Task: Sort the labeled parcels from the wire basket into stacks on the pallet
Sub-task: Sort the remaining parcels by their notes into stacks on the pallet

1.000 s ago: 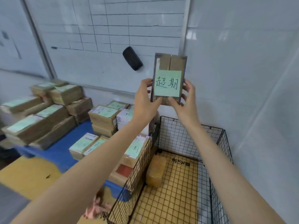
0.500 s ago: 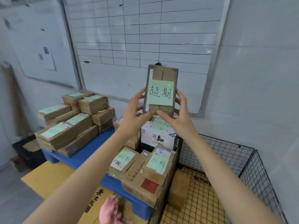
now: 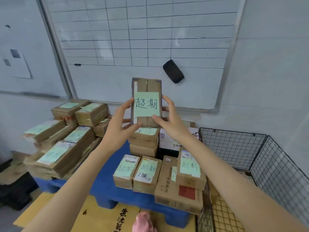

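I hold a brown cardboard parcel upright in front of me, its green handwritten label facing me. My left hand grips its left edge and lower corner. My right hand grips its right edge, thumb on the front. The parcel hangs above a small stack of labeled parcels on the blue pallet. More labeled parcels lie at the pallet's near right. The black wire basket stands at the right, its inside mostly hidden.
A large stack of brown parcels fills the pallet's left side. A whiteboard with a black eraser hangs on the wall behind. Yellow cardboard lies on the floor in front. A pink object shows at the bottom edge.
The view has swung left from the basket toward the pallet. Both hands have carried the parcel lower, over the small stack on the pallet.
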{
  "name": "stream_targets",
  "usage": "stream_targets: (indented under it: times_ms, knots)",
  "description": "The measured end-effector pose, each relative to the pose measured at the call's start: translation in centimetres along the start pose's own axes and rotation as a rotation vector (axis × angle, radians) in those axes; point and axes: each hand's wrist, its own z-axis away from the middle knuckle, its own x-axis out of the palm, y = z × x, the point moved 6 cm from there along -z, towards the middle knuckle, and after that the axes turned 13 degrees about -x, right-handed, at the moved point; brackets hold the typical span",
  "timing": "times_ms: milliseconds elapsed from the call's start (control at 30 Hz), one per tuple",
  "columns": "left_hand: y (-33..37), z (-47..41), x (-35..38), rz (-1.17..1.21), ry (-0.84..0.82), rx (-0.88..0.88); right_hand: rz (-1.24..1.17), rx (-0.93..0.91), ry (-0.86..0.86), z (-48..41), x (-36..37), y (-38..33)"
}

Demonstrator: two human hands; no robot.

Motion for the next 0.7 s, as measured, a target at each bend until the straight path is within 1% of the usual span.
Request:
stream_targets:
  times_ms: [167,233,367,467,600,700]
  knots:
    - [-4.4,0.9,0.0,0.055,-0.09,-0.058,0.095,0.164,-0.05,2.1,2.6,1.4]
    - [-6.1,1.5,0.7,0.08,-0.123,-0.08,0.135,0.228,-0.098,3.4,3.1,2.2]
    - [-9.5,2.9,2.5,0.094,-0.194,-0.179,0.222,0.333,-0.199,5.5,3.7,4.9]
    - [-12.2,3.9,3.7,0.08,-0.24,-0.267,0.315,0.361,-0.278,6.5,3.8,6.5]
    - [-14.6,4.8,5.0,0.043,-0.301,-0.275,0.422,0.35,-0.337,7.2,3.1,7.6]
    - [-16.5,5.2,6.6,0.041,-0.371,-0.319,0.584,0.329,-0.377,7.7,2.0,8.2]
